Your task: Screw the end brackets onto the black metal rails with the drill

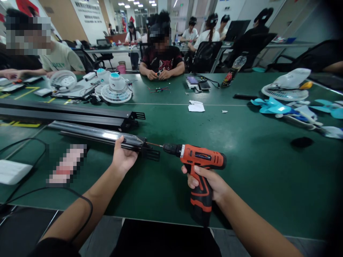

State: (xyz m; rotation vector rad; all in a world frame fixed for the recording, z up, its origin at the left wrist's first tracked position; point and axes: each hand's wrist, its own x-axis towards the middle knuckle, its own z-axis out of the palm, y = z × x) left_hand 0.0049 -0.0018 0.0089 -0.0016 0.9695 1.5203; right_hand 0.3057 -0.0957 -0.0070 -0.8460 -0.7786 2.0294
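Note:
My right hand is wrapped round the grip of an orange and black cordless drill, index finger near the trigger. The drill points left, and its long thin bit meets the end of a long black housing with a shiny, clear-looking cover. Around that housing, close to its right end, my left hand closes with the thumb on top. A slotted black bracket sticks out from the same end. Whether the bit sits in a screw is too small to tell.
Two long black profiles lie behind the housing. A blurred-out flat item, a white box and a black cable are at left. White fan parts, blue fan blades, a bottle and co-workers are farther off.

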